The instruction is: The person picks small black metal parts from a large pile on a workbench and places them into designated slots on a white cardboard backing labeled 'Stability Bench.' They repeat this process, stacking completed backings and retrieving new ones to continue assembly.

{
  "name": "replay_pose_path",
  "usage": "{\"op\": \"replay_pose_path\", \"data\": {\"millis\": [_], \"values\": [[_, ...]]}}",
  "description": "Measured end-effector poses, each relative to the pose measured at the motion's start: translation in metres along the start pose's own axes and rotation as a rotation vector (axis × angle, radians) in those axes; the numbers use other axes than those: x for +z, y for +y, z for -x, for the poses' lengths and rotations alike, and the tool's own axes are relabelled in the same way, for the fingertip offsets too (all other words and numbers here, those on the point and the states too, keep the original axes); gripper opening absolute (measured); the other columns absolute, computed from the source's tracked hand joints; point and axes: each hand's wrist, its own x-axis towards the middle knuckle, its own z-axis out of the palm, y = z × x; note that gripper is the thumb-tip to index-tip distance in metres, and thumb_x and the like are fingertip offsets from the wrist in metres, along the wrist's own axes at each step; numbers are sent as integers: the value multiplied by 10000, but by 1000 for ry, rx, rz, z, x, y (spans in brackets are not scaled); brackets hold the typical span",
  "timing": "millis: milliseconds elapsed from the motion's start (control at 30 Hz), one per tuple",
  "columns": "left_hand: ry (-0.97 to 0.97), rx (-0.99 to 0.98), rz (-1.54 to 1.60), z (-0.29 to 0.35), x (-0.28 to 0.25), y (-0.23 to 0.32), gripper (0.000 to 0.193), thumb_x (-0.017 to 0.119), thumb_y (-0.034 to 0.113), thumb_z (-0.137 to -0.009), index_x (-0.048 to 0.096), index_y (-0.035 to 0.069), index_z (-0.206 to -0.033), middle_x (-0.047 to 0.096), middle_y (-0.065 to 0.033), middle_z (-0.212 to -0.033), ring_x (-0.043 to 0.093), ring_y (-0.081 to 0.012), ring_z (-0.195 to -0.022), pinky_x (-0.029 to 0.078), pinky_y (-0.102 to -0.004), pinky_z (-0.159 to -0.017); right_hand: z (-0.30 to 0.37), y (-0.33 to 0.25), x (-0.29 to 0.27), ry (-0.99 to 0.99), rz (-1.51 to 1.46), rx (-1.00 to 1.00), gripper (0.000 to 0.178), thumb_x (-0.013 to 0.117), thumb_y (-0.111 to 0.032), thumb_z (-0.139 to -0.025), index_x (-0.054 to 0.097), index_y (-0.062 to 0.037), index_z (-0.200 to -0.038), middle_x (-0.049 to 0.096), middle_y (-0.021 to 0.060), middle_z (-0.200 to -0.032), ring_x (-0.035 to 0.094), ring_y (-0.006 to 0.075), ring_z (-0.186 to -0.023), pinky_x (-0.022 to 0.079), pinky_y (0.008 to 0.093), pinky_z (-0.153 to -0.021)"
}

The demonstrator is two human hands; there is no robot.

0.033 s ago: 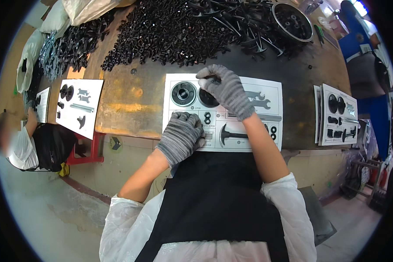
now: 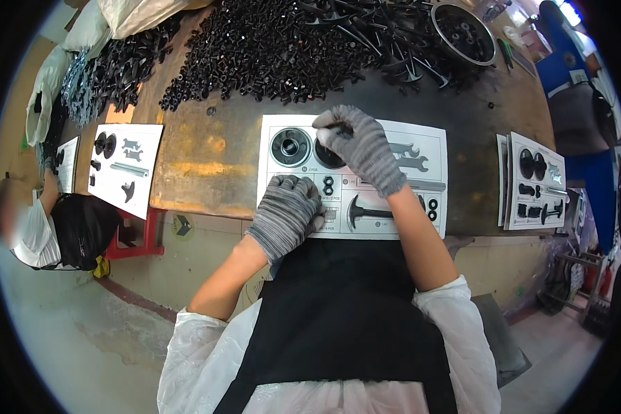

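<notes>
While the left hand point(image 2: 285, 212) lies curled and the right hand point(image 2: 368, 150) arches, I cannot tell either grip.

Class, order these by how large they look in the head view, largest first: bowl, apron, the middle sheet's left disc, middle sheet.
1. Apron
2. Middle sheet
3. Bowl
4. Left disc
</notes>
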Motion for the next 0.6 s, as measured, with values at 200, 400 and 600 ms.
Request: {"op": "replay_pose_path", "data": {"millis": [200, 400, 600], "values": [[165, 39, 134, 8, 12, -1, 237, 771, 340, -747, 746, 188, -926, 639, -13, -1013, 570, -247, -988, 401, -422, -911, 63, 4, -2, -1, 29, -41, 223, 684, -98, -872, 653, -40, -1085, 700, 89, -985, 684, 198, -860, 564, 315, -822], [268, 64, -2, 21, 18, -5, 279, 818, 358, -694, 738, 209, -916, 653, -4, -1090, 578, -242, -1038, 407, -437, -937, 104, 11, 12, 8, 362, -224, 271, 682, -163, -860, 675, -110, -1126, 701, 80, -921, 630, 269, -819, 513, 395, -782], [315, 40, -11, 28, 18, -7, 246, 831, 322, -659, 723, 215, -852, 636, 14, -1144, 571, -234, -1066, 419, -430, -912, 110, 11, 26, -30, 572, -331, 201, 704, -173, -853, 714, -131, -1050, 657, 23, -761, 578, 221, -684, 489, 362, -671]]}}
